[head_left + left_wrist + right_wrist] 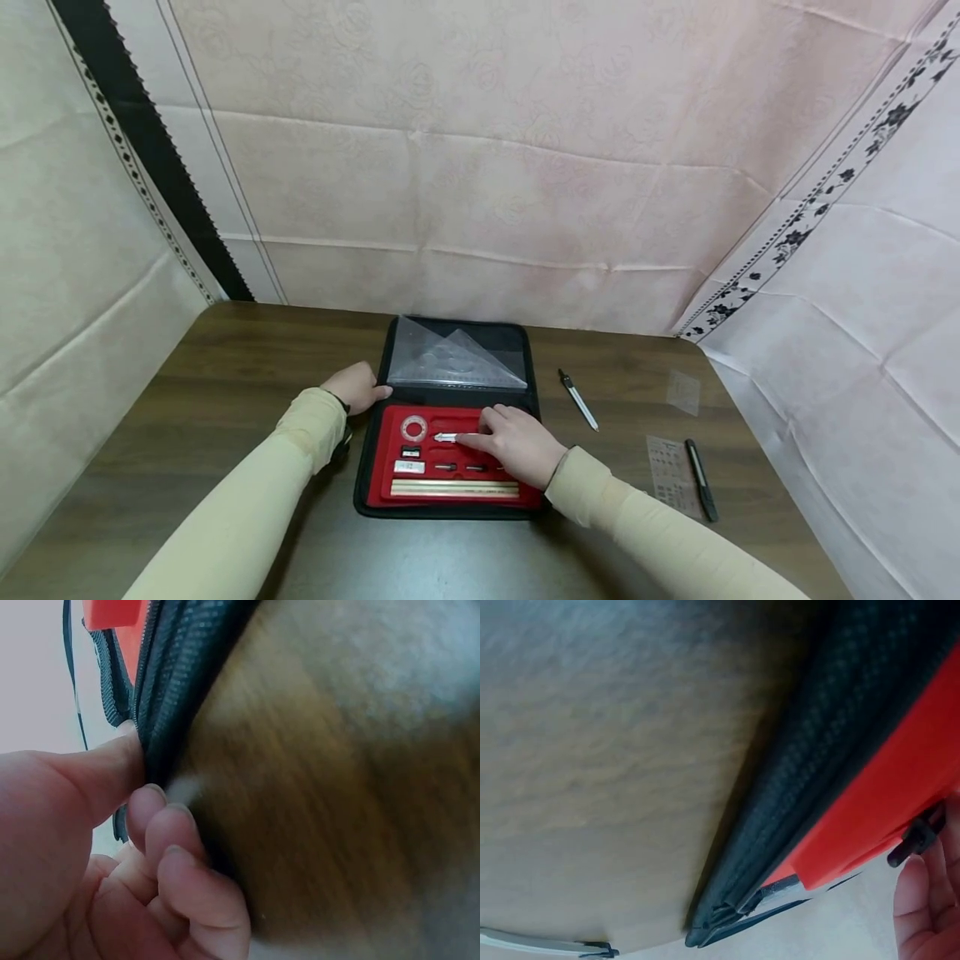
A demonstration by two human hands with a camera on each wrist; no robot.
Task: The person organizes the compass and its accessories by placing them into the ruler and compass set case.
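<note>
A black zippered case (365,483) lies unfolded on the table, its lower half holding a red tray (384,475). My left hand (354,387) pinches the case's left edge near the fold; the left wrist view shows thumb and fingertips on the zipper edge. Over the tray's upper right is my right hand (522,446), its fingers on a silver compass (445,437) that sits in its slot. Part of the compass is hidden under the fingers. The right wrist view shows a black knobbed end (915,838) between the fingers.
Clear set squares (442,358) sit in the case's upper half. The tray also holds a tape-like ring (413,428), an eraser (408,467) and wooden pencils (453,488). To the right lie a silver pen-like tool (578,400), a black pen (701,481) and clear plastic sheets (671,471).
</note>
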